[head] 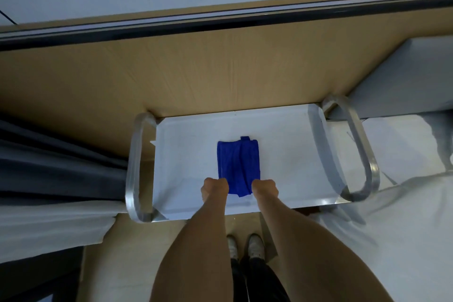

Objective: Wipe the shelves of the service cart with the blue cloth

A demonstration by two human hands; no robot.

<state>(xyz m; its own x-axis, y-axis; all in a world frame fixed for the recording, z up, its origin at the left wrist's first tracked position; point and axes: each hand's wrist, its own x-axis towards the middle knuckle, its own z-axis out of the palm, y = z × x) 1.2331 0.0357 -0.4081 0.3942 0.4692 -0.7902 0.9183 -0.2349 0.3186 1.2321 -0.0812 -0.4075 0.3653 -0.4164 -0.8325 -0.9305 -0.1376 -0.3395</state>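
A folded blue cloth [238, 165] lies in the middle of the white top shelf [186, 154] of the service cart, seen from above. My left hand [213, 189] grips the cloth's near left corner with curled fingers. My right hand [265, 189] grips its near right corner the same way. Both hands sit close to the shelf's near edge, and the fingertips are hidden under the knuckles. The lower shelves are hidden beneath the top one.
Rounded metal handles stand at the cart's left end [137, 167] and right end [353, 152]. A wooden panel [171, 76] rises behind the cart. A white bed sheet [397, 216] lies to the right and dark curtains [61, 167] hang at the left. My feet [245, 246] stand below the cart's near edge.
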